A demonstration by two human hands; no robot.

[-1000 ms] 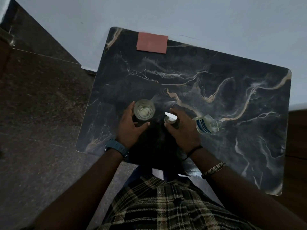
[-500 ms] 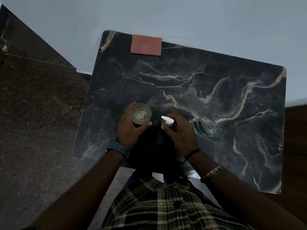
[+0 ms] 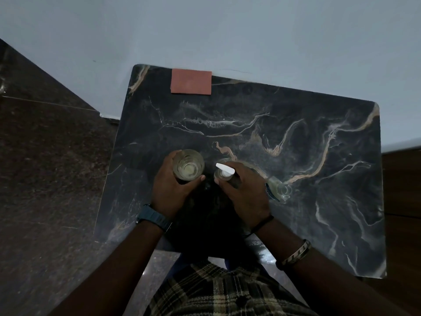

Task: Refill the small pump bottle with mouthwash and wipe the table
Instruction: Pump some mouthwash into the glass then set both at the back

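A dark marble-patterned table (image 3: 296,179) stands against a pale wall, a red cloth (image 3: 191,81) at its far edge; the left hand (image 3: 169,190) grips a drinking glass (image 3: 188,164) holding pale liquid. The right hand (image 3: 245,192) curls round the small pump bottle (image 3: 224,173); a clear mouthwash bottle (image 3: 279,189) lies just beside it

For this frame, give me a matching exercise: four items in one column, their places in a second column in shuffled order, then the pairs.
Items:
1. glass
2. pump bottle
3. clear bottle
4. red cloth

Places:
A. far edge of the table, by the wall
B. gripped by the left hand
C. lying on its side, right of the right hand
D. held by the right hand

Pairs: 1-B, 2-D, 3-C, 4-A
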